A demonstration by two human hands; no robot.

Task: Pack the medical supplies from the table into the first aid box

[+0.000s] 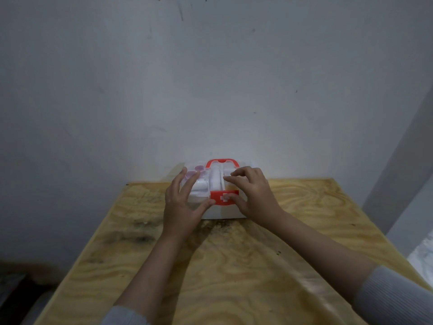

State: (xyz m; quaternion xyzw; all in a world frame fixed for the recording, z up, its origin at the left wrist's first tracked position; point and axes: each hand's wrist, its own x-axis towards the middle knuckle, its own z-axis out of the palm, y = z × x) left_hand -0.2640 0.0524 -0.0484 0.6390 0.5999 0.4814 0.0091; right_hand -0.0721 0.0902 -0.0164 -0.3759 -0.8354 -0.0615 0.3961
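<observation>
Two hands rest on the first aid box between them on the counter. Left hand is spread; right hand touches the red latch, fingers loosely curled.

White first aid box with red handle and red cross latch sits at far edge of plywood tabletop, lid closed. Left hand spread on lid's left side, thumb by latch. Right hand on right side, thumb on latch.
</observation>
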